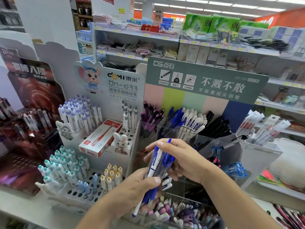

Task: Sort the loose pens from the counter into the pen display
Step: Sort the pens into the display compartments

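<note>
**Both hands full of blue pens at a shop's stationery stand**

At lower centre of the frame, a person's left hand (pixel 142 187) grasps a bundle of blue-and-white pens (pixel 156 169), thumb pressed across the barrels and fingers wrapped beneath; the tips of the lowest pens poke out below the palm. The right hand (pixel 178 160), just above and to the right, curls its fingers round the upper ends of the same bundle, with one blue clicker showing above the index finger. The bundle is held tilted, upper ends leaning right, in front of the clear acrylic pen display (pixel 206 142).

Behind the hands, the display's upper compartments hold, from left to right, purple-and-black pens (pixel 151 117), blue pens (pixel 175 117), white pens with blue lettering (pixel 192 121) and black pens (pixel 216 124). A green header board (pixel 214 83) with Chinese lettering rises behind them. At bottom centre, a clear bin of pastel erasers or caps (pixel 178 212) sits under the wrists; exactly what it holds is too blurred to tell.

At centre left stands a white perforated pen stand (pixel 77 192) with a cartoon mouse header, holding purple-capped, teal-capped and yellow-capped pens upright. A red-and-white pen box (pixel 100 138) lies tilted on its middle tier. Shelves of packaged goods (pixel 165 30) fill the upper frame.
</note>
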